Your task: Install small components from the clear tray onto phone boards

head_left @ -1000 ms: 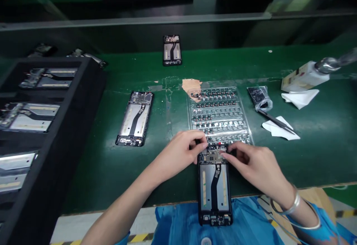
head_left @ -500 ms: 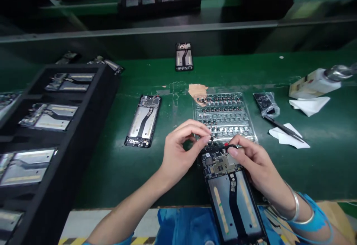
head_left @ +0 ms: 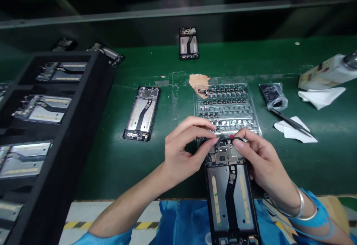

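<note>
A black phone mid-frame [head_left: 230, 196] lies lengthwise at the near edge of the green bench, its far end with the exposed circuit board [head_left: 225, 155] below my hands. My left hand [head_left: 185, 150] pinches a tiny dark part [head_left: 216, 134] between thumb and forefinger, though it is barely visible. My right hand [head_left: 260, 157] pinches a thin black cable [head_left: 237, 139] just above the board. Both hands are close together, next to the near end of a clear plastic tray [head_left: 227, 108] holding rows of small dark parts.
A black foam rack [head_left: 83, 103] holding phone frames stands at left. Other frames lie on the bench [head_left: 141, 113] and farther back [head_left: 189, 43]. At right are a plastic bag [head_left: 275, 96], black tweezers [head_left: 290, 122] on a white wipe [head_left: 295, 132], and a bottle [head_left: 327, 72].
The phone frame has swung from tilted back to nearly straight. My hands have stayed raised and pinched above its board, and the whole view has shifted slightly.
</note>
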Demonstrator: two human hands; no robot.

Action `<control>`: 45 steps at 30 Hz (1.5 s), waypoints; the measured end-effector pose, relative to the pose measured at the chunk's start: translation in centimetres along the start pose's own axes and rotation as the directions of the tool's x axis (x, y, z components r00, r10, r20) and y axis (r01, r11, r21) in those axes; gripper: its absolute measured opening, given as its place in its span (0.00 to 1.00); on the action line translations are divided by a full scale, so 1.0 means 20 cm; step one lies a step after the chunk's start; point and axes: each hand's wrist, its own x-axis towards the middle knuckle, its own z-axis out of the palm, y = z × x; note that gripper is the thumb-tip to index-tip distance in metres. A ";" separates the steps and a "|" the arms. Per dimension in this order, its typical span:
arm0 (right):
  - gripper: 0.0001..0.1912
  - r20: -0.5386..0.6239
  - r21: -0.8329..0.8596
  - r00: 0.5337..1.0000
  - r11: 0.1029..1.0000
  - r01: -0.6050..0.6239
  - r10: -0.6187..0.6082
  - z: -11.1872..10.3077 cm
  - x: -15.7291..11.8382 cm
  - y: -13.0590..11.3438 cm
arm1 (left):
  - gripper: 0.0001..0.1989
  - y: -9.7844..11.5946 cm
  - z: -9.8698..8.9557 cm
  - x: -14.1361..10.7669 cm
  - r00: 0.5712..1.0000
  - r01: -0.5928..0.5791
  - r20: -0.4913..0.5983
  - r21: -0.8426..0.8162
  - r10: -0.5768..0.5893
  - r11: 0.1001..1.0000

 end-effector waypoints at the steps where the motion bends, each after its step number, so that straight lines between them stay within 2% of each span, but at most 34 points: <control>1: 0.12 0.001 0.003 1.000 1.000 0.002 -0.002 0.00 0.00 0.00 | 0.06 0.00 0.00 0.00 1.000 -0.019 0.002 0.016 0.019 1.000; 4: 0.12 0.003 0.010 1.000 1.000 0.013 -0.013 0.00 0.00 0.00 | 0.05 0.00 0.00 0.00 0.998 -0.070 -0.001 0.077 0.070 0.995; 7: 0.12 -0.001 0.010 1.000 1.000 0.017 -0.017 0.00 0.00 0.00 | 0.04 0.00 0.01 0.00 0.984 -0.175 0.017 0.184 0.175 0.967; 9: 0.12 0.002 0.004 1.000 1.000 0.021 -0.021 0.00 0.00 0.00 | 0.04 -0.01 0.01 0.00 0.959 -0.283 0.088 0.267 0.269 0.921; 12: 0.11 0.013 -0.009 0.999 0.999 0.035 -0.035 0.00 0.00 0.01 | 0.03 -0.02 0.00 0.00 0.897 -0.437 0.239 0.348 0.373 0.829; 14: 0.11 0.023 -0.018 0.999 0.999 0.036 -0.036 -0.01 0.00 0.01 | 0.03 -0.03 -0.01 0.00 0.868 -0.485 0.310 0.354 0.389 0.800; 17: 0.11 0.016 -0.024 0.999 0.999 0.036 -0.036 -0.01 0.00 0.00 | 0.06 -0.03 -0.03 0.01 0.859 -0.478 0.369 0.335 0.354 0.812; 19: 0.11 0.002 -0.028 0.999 0.998 0.048 -0.048 -0.02 0.00 0.00 | 0.07 -0.02 -0.04 0.01 0.874 -0.420 0.385 0.288 0.298 0.860; 20: 0.11 -0.004 -0.030 0.998 0.998 0.055 -0.055 -0.02 0.00 0.00 | 0.06 -0.01 -0.04 0.02 0.894 -0.352 0.375 0.243 0.247 0.904; 22: 0.11 -0.011 -0.031 0.998 0.998 0.061 -0.061 -0.03 0.00 0.01 | 0.07 0.01 -0.03 0.02 0.943 -0.095 0.330 0.117 0.051 0.989; 23: 0.11 -0.014 -0.029 0.998 0.998 0.062 -0.063 -0.03 0.01 0.01 | 0.09 0.02 -0.03 0.02 0.940 0.083 0.329 0.035 -0.090 0.996; 24: 0.11 -0.017 -0.026 0.998 0.998 0.062 -0.062 -0.04 0.01 0.01 | 0.11 0.02 -0.02 0.02 0.902 0.268 0.364 -0.044 -0.234 0.963; 26: 0.10 -0.029 -0.033 0.997 0.997 0.069 -0.070 -0.05 0.01 0.02 | 0.12 0.03 0.00 0.01 0.759 0.564 0.483 -0.153 -0.436 0.812; 27: 0.10 -0.040 -0.045 0.996 0.995 0.084 -0.085 -0.05 0.01 0.02 | 0.10 0.02 0.02 0.01 0.694 0.652 0.537 -0.187 -0.480 0.735; 28: 0.10 -0.051 -0.068 0.993 0.992 0.105 -0.108 -0.05 0.01 0.01 | 0.08 0.02 0.03 0.00 0.652 0.705 0.570 -0.214 -0.499 0.676; 29: 0.10 -0.061 -0.103 0.989 0.986 0.129 -0.136 -0.05 0.02 0.01 | 0.07 0.01 0.03 0.00 0.635 0.731 0.578 -0.235 -0.512 0.641; 31: 0.10 -0.073 -0.198 0.978 0.964 0.179 -0.197 -0.04 0.02 0.00 | 0.07 0.00 0.05 -0.01 0.641 0.736 0.562 -0.257 -0.523 0.626; 37: 0.12 -0.114 -0.421 0.954 0.883 0.208 -0.279 -0.03 0.04 -0.01 | 0.09 0.00 0.05 -0.03 0.674 0.644 0.545 -0.100 -0.500 0.759; 41: 0.12 -0.106 -0.445 0.959 0.875 0.192 -0.264 -0.04 0.05 0.00 | 0.08 0.01 0.05 -0.03 0.688 0.604 0.538 -0.053 -0.487 0.795; 45: 0.12 -0.057 -0.433 0.957 0.871 0.233 -0.284 -0.03 0.05 -0.02 | 0.06 0.02 0.05 -0.03 0.709 0.585 0.544 -0.101 -0.448 0.804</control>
